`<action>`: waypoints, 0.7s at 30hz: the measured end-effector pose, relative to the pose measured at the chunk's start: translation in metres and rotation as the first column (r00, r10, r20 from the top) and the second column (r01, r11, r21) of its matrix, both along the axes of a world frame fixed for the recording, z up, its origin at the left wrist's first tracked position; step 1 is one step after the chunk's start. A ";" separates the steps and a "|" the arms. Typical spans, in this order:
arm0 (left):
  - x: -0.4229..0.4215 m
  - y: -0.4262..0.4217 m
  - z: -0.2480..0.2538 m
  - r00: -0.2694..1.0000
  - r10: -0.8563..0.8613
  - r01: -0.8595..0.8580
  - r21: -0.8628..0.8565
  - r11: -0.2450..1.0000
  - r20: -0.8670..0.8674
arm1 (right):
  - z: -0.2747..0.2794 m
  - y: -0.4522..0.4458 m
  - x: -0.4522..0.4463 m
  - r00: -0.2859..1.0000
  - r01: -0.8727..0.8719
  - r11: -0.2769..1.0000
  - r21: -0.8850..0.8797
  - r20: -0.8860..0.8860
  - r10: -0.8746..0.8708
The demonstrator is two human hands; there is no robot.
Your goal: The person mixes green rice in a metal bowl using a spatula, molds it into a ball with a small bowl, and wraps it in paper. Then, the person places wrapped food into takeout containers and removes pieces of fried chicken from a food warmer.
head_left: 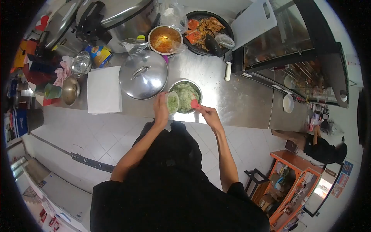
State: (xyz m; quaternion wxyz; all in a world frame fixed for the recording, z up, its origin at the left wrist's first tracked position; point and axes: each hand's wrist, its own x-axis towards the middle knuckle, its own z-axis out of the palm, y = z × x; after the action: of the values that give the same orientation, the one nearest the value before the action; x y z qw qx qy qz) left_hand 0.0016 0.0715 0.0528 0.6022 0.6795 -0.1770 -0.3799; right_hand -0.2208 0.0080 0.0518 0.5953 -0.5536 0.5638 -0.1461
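Note:
A metal bowl [200, 88] of chopped pale green food [185, 94] stands near the counter's front edge. My left hand [161, 110] is wrapped round a small clear cup [172, 102] with green bits inside, tilted at the bowl's left rim. With closed fingers, my right hand [210, 116] grips a red utensil [195, 104], whose head reaches over the bowl's lower right part. Behind the cup lies a round steel lid [143, 75] with a handle.
White paper [104, 89] lies left of the lid. Behind are a pot of orange sauce [165, 39], a black pan of food [208, 29], a knife [228, 69] and large steel pots [127, 23]. Another person [326, 149] stands at the far right.

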 end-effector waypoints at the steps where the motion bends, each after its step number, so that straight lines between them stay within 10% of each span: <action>1: -0.004 -0.005 0.000 0.999 -0.032 0.031 0.016 0.999 0.044 | 0.012 0.001 -0.003 1.000 0.003 1.000 -0.015 -0.008 -0.003; 6: -0.017 -0.045 -0.027 0.984 -0.169 0.158 0.175 0.972 0.049 | 0.059 0.012 0.014 0.930 -0.126 0.926 -0.357 -0.368 -0.015; 8: -0.024 -0.064 -0.031 0.830 -0.065 0.161 0.126 0.979 -0.554 | 0.049 0.024 0.032 0.778 -0.405 0.622 -0.670 -0.610 -0.151; 12: -0.029 -0.074 -0.041 0.741 -0.083 0.292 0.209 0.933 -0.666 | 0.034 0.050 0.073 0.575 -0.646 0.579 -0.498 -0.816 -0.062; 21: -0.005 -0.046 -0.017 0.571 -0.100 0.250 0.056 0.967 -0.815 | 0.098 0.035 0.040 0.885 -0.122 0.827 -0.549 -0.437 -0.160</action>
State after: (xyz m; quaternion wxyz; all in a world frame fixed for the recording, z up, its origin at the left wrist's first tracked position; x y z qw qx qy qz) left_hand -0.0030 0.0254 0.0363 0.5174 0.4601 0.0801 -0.7170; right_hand -0.1810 0.0425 0.1501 0.2515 -0.7164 0.6269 -0.1744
